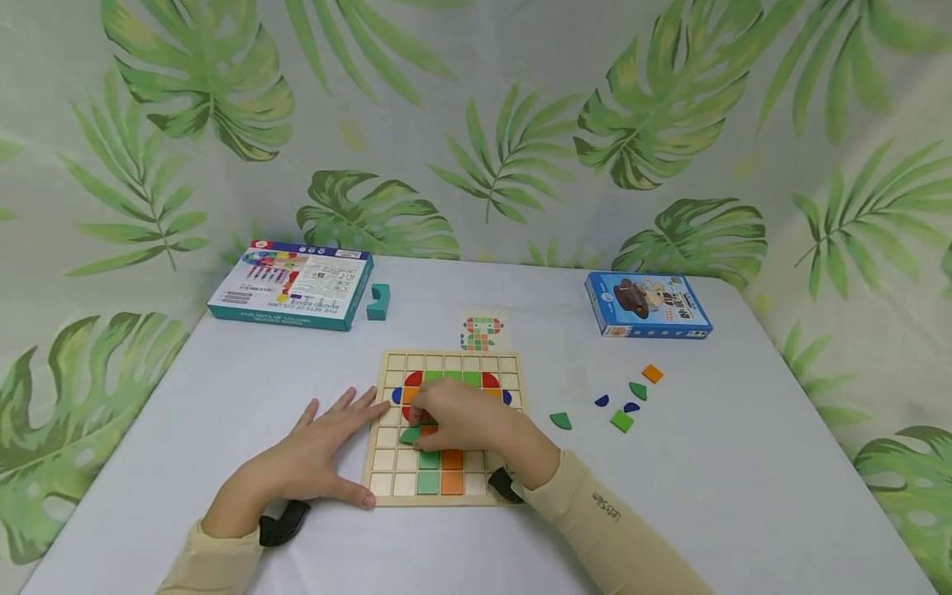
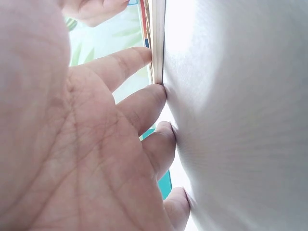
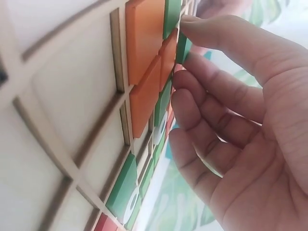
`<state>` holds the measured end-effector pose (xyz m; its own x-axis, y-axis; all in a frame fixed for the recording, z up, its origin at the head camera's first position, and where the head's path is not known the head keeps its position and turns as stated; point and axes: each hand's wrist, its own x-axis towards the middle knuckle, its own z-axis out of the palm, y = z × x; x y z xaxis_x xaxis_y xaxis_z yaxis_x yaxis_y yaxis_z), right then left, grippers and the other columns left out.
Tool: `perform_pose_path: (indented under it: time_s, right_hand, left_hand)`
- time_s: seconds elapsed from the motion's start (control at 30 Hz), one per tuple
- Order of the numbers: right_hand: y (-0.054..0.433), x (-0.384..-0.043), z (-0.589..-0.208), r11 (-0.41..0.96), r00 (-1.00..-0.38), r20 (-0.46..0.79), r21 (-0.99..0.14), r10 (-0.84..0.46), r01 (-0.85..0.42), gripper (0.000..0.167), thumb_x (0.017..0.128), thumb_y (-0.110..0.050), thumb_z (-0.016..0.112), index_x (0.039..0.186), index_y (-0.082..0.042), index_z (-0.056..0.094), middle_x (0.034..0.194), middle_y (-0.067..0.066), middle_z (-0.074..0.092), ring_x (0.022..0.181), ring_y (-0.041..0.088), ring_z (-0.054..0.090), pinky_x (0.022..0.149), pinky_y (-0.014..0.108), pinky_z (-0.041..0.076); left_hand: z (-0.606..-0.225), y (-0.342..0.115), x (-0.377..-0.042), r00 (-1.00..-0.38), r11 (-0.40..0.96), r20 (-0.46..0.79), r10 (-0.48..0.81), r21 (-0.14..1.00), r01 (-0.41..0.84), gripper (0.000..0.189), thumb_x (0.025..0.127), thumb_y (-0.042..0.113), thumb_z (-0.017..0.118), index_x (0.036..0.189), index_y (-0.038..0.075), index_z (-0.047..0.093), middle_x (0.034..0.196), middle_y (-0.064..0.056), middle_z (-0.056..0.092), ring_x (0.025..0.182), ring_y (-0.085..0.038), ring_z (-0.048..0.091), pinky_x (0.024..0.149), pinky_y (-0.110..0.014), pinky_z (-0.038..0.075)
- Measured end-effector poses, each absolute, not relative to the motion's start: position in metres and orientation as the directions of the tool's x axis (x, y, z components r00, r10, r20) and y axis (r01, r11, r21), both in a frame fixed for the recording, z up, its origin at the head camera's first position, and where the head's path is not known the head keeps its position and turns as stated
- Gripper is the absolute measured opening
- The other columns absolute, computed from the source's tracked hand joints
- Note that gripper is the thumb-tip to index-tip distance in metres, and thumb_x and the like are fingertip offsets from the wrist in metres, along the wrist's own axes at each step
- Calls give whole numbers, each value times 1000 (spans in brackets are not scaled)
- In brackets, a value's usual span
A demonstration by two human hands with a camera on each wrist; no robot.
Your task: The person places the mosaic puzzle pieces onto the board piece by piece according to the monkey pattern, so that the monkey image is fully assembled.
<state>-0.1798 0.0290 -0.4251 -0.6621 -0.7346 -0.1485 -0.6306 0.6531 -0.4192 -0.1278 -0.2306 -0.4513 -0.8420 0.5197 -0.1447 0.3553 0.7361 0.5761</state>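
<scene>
A wooden grid board (image 1: 446, 501) lies on the white table, with red, green, orange and blue tiles set in its cells. My right hand (image 1: 472, 417) is over the board's middle. Its thumb and index finger pinch a green quarter-circle tile (image 1: 410, 435), seen edge-on in the right wrist view. Orange tiles (image 3: 144, 43) lie in cells beside those fingertips. The left hand (image 1: 320, 450) is spread flat at the board's left side, fingertips on the tablecloth and touching the board's edge (image 2: 158, 43). Part of the pattern is hidden under my right hand.
Behind the board lies a small pattern card (image 1: 485, 332). To the right are scattered loose tiles, among them a green square (image 1: 621, 421) and an orange square (image 1: 652, 373). A white-and-teal box (image 1: 290, 285), a teal block (image 1: 378, 302) and a blue box (image 1: 649, 304) stand farther back.
</scene>
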Motion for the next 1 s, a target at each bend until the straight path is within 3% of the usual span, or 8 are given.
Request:
perform_pose_path:
  time_s: [1.0]
  right_hand:
    - [29, -174, -420, 631, -637, -141, -404, -758, -662, 20, 100, -25, 79, 114, -12, 82, 109, -3, 73, 94, 7, 61, 92, 15, 56]
  left_hand:
    - [-453, -230, -128, -843, 738, -146, 517, 575, 353, 123, 67, 65, 94, 167, 22, 39, 180, -13, 24, 166, -50, 14, 123, -84, 0]
